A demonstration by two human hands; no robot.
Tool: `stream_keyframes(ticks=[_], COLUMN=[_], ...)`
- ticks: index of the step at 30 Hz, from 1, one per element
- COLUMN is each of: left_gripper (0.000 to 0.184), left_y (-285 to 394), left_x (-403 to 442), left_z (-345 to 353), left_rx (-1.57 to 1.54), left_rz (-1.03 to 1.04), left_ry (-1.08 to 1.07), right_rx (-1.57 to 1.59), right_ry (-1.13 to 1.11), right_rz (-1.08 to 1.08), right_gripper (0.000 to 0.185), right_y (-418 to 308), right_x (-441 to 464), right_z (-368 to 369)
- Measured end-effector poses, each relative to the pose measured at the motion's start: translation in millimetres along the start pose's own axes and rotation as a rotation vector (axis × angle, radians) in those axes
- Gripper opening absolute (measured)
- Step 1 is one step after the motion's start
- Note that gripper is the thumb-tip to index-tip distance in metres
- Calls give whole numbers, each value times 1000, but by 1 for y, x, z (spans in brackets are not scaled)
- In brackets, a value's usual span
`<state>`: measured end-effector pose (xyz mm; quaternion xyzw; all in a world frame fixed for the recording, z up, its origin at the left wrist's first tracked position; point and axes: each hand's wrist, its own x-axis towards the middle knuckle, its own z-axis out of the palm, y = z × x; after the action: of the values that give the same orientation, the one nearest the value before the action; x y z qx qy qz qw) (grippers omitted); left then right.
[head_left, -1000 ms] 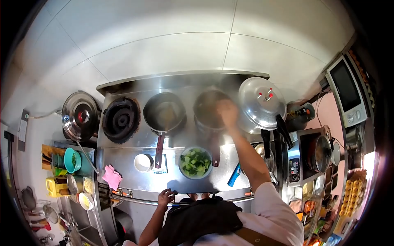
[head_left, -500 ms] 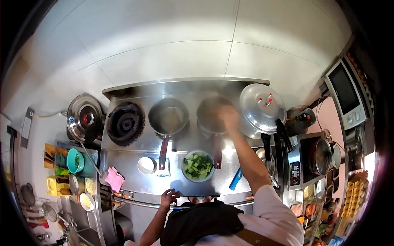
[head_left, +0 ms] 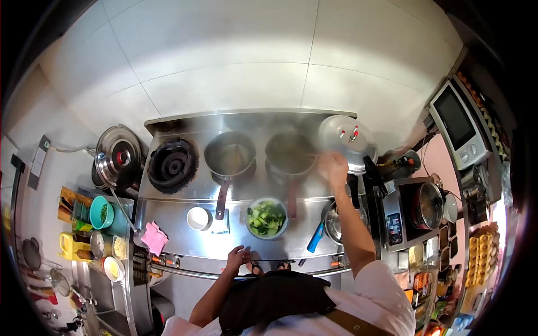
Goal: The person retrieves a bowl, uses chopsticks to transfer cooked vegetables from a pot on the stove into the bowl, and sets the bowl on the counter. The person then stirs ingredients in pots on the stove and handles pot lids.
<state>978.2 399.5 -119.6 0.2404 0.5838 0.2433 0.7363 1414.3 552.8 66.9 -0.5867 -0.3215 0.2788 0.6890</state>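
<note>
My right hand (head_left: pixel 333 167) is closed at the right rim of a steaming saucepan (head_left: pixel 289 151), just in front of the pressure cooker (head_left: pixel 346 140). Something thin seems to reach from the fingers toward the pan, but steam and blur hide what it is. My left hand (head_left: pixel 237 260) hangs at the counter's front edge with its fingers apart, holding nothing. Between the hands, a bowl of chopped green vegetables (head_left: pixel 267 218) stands on the steel counter. A second saucepan (head_left: pixel 230 154) with liquid in it sits on the middle left, its handle toward me.
A white cup (head_left: pixel 198 218) and a pink cloth (head_left: pixel 154 238) lie on the counter's left part. A bare black burner (head_left: pixel 172 166) is behind them. At right are a blue-handled tool (head_left: pixel 315 238), a lidded pan (head_left: pixel 428 206) and a microwave (head_left: pixel 462 123).
My right hand has drawn back from over the steaming saucepan to its right side. The left hand's fingers have spread a little. The whole view has shifted slightly.
</note>
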Motion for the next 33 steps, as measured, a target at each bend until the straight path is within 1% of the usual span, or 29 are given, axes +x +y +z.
stream_keyframes(ticks=[3, 4, 5, 6, 8, 9, 12, 13, 17, 19, 21, 22, 23, 24, 26, 27, 28, 30, 32, 33], left_gripper=[47, 47, 47, 47, 47, 46, 46, 45, 44, 44, 48, 50, 49, 49, 45, 45, 45, 47, 48, 49], left_y=[-2, 0, 2, 5, -1, -9, -6, -2, -9, -9, -11, -12, -12, -18, -19, -24, -22, -23, -22, -20], left_x=[2, -2, -5, -5, -9, -9, -21, -27, -40, -39, -38, -36, -34, -29, -30, -26, -25, -25, -21, -21], left_z=[9, 13, 18, 21, 23, 18, 24, 26, 24, 24, 23, 23, 25, 23, 27, 23, 28, 24, 22, 20], left_rx=[-36, -41, 21, 12, -15, -40, 19, 13, -9, 26, -10, -18, 31, 32, 49, 18, 125, 115, 239, 298], left_rz=[19, 16, 12, 18, 17, 65, -15, -24, -1, 6, 0, -6, -23, -5, -2, 3, -38, -52, -52, -50], left_ry=[-43, -53, -28, -34, -36, -87, -24, -28, -10, 0, -21, -37, -1, -15, -40, -75, -14, -96, -102, -102], right_rx=[-286, -384, -483, -449, -60, 130, -228, -42, 63, 103, 108, 96, 60, 55, 163, 231, 299, 438, 504, 602], right_ry=[22, -43, -110, -50, -64, -60, 47, 55, 65, 57, 29, 9, 52, 94, 194, 263, 338, 524, 688, 786], right_rz=[-315, -296, -283, -140, -108, -75, -154, -10, -36, -98, -122, -120, -127, -134, -96, -53, 2, 172, 297, 352], right_gripper=[23, 23, 23, 24, 24, 24, 25, 25, 24, 25, 25, 25, 25, 24, 22, 22, 21, 22, 23, 24], right_y=[7, 19, 31, 18, 54, 72, 15, 14, 11, 16, 22, 13, 4, -2, -3, 1, 8, 31, 47, 73], right_x=[-33, -38, -43, -44, -15, -13, -28, -25, -28, -29, -35, -43, -55, -67, -102, -122, -142, -187, -223, -235], right_z=[3, -3, -9, -4, -15, -24, -14, -16, -18, -16, -20, -20, -23, -32, -53, -66, -78, -110, -145, -167])
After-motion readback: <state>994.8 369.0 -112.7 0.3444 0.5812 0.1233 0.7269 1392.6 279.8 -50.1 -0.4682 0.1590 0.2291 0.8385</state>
